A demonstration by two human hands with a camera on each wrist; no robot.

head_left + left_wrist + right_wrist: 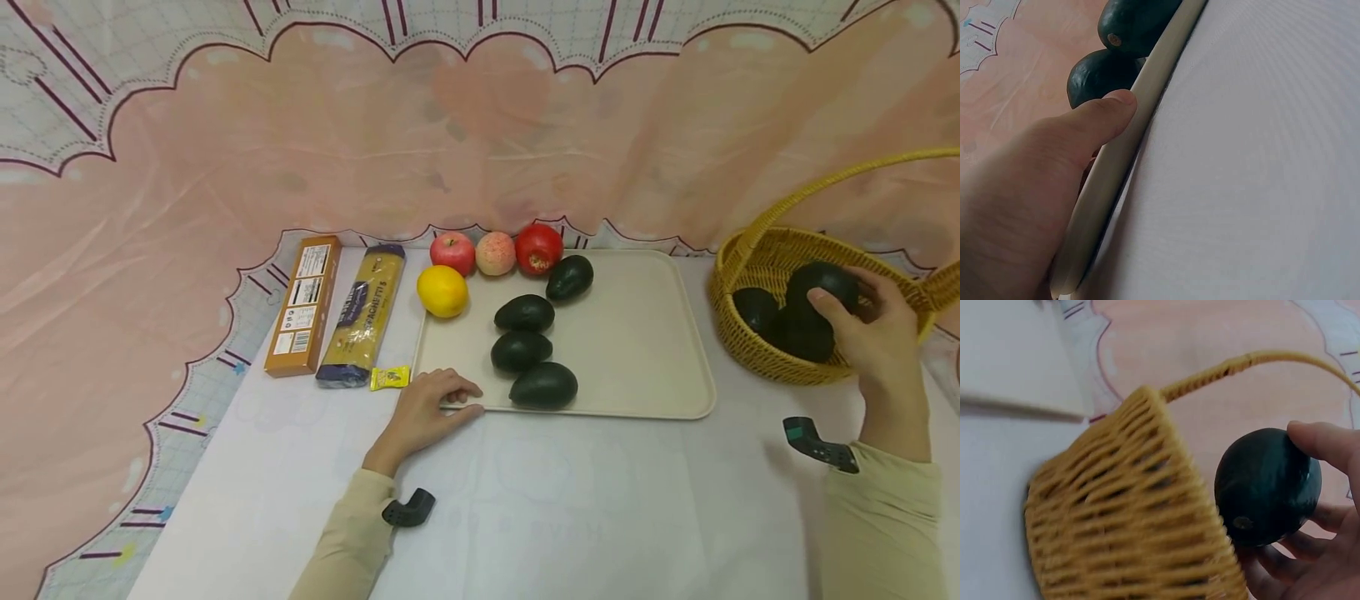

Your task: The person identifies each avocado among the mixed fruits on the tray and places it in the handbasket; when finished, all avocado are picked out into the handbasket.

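My right hand [883,321] grips a dark green avocado [822,287] over the wicker basket [798,371], fingers and thumb around its sides. In the right wrist view that avocado [1266,487] shows beside the basket's woven rim. Below it, more dark avocados [756,310] lie inside the basket. My left hand [427,414] rests at the front left corner of the beige tray [637,333]; in the left wrist view the thumb [1124,100] lies along the rim. Several avocados [543,386] stand in a slanting row on the tray, the closest one right of that hand.
Along the tray's back left are a lemon [442,292], an apple [453,252], a peach [496,253] and a pomegranate [539,248]. Left of the tray lie a spaghetti pack [363,317], an orange-brown box [303,307] and a small yellow packet [390,378]. The basket handle [832,179] arches upward.
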